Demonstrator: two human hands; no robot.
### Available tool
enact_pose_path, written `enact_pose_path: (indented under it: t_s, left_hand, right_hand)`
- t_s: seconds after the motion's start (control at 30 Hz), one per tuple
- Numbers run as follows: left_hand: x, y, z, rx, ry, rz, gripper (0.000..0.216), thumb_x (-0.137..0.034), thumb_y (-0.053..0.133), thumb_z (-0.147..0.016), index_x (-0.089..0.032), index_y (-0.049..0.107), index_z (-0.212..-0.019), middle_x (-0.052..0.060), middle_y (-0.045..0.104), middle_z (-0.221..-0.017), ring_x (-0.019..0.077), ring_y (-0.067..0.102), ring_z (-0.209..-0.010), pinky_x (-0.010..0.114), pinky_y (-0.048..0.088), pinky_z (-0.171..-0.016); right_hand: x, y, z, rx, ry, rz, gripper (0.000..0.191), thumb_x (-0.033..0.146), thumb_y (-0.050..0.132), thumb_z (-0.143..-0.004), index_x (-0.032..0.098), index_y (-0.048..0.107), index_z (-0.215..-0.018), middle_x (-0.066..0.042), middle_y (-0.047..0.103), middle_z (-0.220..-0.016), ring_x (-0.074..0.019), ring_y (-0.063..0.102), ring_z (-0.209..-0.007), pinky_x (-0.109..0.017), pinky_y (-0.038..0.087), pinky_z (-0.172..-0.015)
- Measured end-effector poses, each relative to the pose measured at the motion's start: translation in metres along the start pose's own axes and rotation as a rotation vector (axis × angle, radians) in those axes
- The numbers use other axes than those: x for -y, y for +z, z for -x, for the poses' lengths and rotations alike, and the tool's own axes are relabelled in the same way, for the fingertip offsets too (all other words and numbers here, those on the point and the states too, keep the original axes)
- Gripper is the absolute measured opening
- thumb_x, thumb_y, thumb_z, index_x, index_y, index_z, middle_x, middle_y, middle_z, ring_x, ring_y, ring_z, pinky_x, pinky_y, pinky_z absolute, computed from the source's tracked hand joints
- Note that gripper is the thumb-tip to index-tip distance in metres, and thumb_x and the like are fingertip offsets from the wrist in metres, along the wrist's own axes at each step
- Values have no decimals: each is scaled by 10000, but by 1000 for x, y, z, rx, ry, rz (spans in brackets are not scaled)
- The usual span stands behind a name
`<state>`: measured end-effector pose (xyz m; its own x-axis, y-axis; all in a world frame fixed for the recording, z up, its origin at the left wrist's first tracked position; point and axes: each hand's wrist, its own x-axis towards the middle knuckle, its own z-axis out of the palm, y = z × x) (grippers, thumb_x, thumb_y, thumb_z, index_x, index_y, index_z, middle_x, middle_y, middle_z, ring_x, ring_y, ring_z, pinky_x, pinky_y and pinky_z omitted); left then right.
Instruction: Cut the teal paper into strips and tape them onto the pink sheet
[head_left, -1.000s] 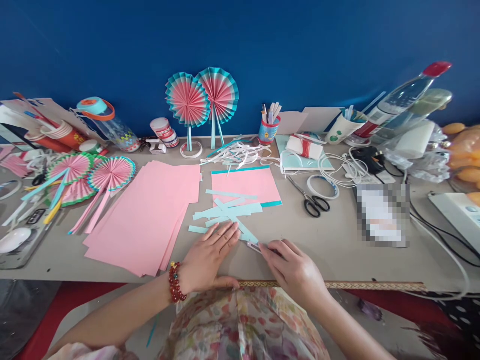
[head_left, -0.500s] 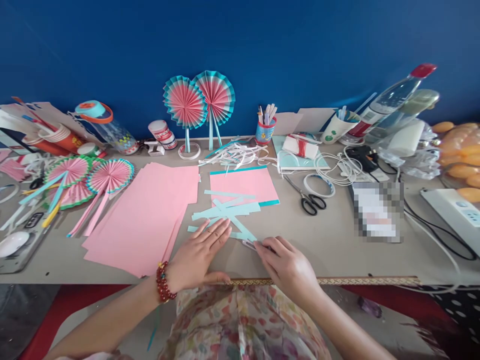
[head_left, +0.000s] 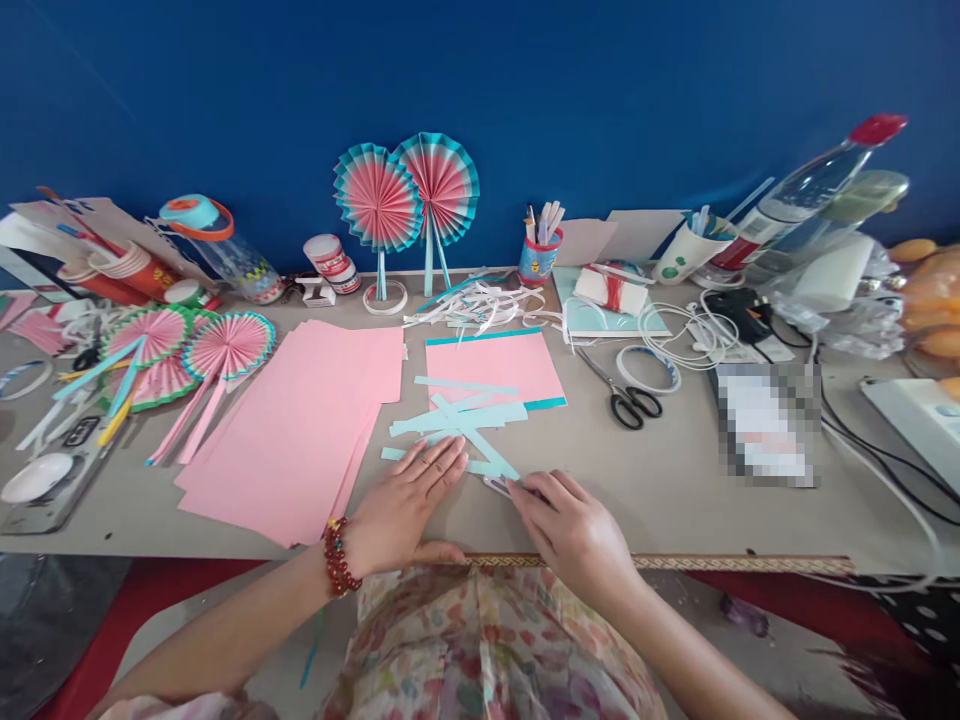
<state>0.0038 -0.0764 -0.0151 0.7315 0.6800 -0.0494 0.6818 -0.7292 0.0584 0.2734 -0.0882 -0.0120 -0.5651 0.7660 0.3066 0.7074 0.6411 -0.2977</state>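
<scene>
Strips, pale blue paper: loose crossed heap, partly over the near edge of the teal-banded sheet, the rest on the bench just this side of it. Left hand: near side of the sheet, toward its left; palm down, fingers extended and slightly parted across the nearest strip, gripping nothing. Right hand: near side of the sheet, toward its right; fingers curled close about a slim cutter — blade too small to make out. Scissors: right of the sheet. Pink papers: fanned stack, left of the sheet.

Handling, as judged: steady flat pressure from the left hand, fingers well clear of the cutter's line; tool kept low, strokes short and even; one strip at a time under the point, since crossed layers could slip or snag.

Change against one second earlier: left hand now farther left relative to the sheet, baring more of the nearest strip; cutter also slightly farther left. Strips and sheet — layout seemingly unaltered.
</scene>
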Motion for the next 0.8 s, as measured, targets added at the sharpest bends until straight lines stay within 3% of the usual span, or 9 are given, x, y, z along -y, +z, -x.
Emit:
enact_pose_path:
  t_s: [0.27, 0.47, 0.8]
  left_hand:
    - [0, -2, -1, -13, 5, 27, 1068, -838, 266, -864, -80, 76, -1591, 155, 135, -1643, 308, 146, -1522, 474, 113, -1238]
    - [10, -8, 10, -36, -8, 38, 910, -708, 340, -953, -115, 87, -1595, 135, 139, -1648, 286, 136, -1527, 463, 130, -1241]
    - [11, 1, 16, -12, -16, 18, 1023, -801, 323, -886, -99, 93, -1593, 142, 144, -1648, 299, 146, -1523, 465, 149, -1232]
  right_hand:
    - [8, 6, -7, -4, 16, 11, 277, 125, 429, -987, 127, 674, -1117, -86, 634, -892, -180, 566, -807, -278, 499, -696]
    - [7, 4, -6, 6, 21, -20, 281, 113, 423, -982, 124, 666, -1124, -92, 634, -913, -180, 554, -810, -280, 494, -699]
    - [10, 7, -11, 13, 22, -49, 270, 97, 448, -964, 122, 672, -1112, -87, 632, -919, -186, 548, -807, -292, 487, -689]
